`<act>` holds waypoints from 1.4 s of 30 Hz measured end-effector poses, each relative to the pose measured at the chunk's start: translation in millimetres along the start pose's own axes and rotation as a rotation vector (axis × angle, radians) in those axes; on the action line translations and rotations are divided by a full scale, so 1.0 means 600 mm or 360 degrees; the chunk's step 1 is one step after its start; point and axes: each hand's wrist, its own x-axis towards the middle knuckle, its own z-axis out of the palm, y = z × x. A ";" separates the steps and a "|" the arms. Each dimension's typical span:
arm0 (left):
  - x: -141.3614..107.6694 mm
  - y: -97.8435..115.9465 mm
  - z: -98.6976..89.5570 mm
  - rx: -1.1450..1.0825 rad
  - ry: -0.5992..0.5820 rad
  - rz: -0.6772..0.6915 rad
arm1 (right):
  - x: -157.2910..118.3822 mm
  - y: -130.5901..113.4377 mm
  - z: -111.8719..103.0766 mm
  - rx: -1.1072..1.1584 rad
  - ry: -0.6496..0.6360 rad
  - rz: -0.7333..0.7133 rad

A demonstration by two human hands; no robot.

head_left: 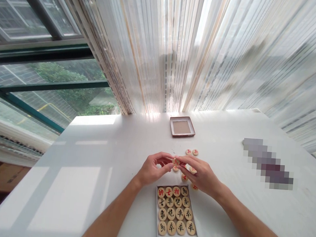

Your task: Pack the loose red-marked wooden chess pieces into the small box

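Between the fingertips of both hands is a round wooden xiangqi piece (176,162) with a red character facing up. My left hand (156,168) pinches it from the left, and my right hand (201,172) meets it from the right. Below the hands lie several loose red-marked pieces, among them a red piece (184,177), partly covered by my right hand. Nearer to me, an open shallow box (156,219) holds rows of pieces. Its top row has three red-marked pieces and a black one; the other rows are black-marked.
Beyond the hands, two red pieces (192,152) lie side by side. A shallow box lid (182,135) rests farther back on the white table (135,138). A pixelated object (268,164) is at the right. Curtains (156,60) hang along the table's far edge.
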 end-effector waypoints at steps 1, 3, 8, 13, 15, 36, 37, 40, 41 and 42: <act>0.000 0.000 0.001 -0.0002 0.0000 0.0003 | 0.001 -0.001 -0.001 0.0000 0.0004 -0.0003; -0.001 -0.001 0.002 -0.0014 0.0002 0.0013 | 0.001 -0.002 -0.002 0.0005 0.0012 -0.0013; 0.000 -0.003 0.005 -0.0023 0.0005 0.0024 | -0.001 -0.003 -0.004 0.0012 -0.0008 0.0001; 0.000 -0.002 0.004 0.0018 0.0007 0.0001 | -0.002 -0.002 -0.006 0.0001 -0.0022 -0.0001; 0.000 0.000 0.003 0.0020 0.0007 -0.0011 | -0.001 -0.003 -0.006 -0.0002 -0.0027 -0.0010; 0.000 0.001 0.005 0.0024 -0.0042 0.0051 | 0.005 -0.013 -0.009 0.0048 -0.0058 -0.0053; 0.001 0.000 0.005 0.0023 -0.0050 0.0049 | 0.006 -0.013 -0.010 0.0040 -0.0063 -0.0058; 0.001 -0.001 0.005 0.0026 -0.0055 0.0057 | 0.007 -0.013 -0.009 0.0022 -0.0073 -0.0066; 0.001 -0.001 0.005 0.0035 -0.0054 0.0058 | 0.007 -0.013 -0.009 0.0020 -0.0072 -0.0070; 0.001 0.000 0.005 0.0046 -0.0053 0.0057 | 0.007 -0.013 -0.009 0.0019 -0.0069 -0.0074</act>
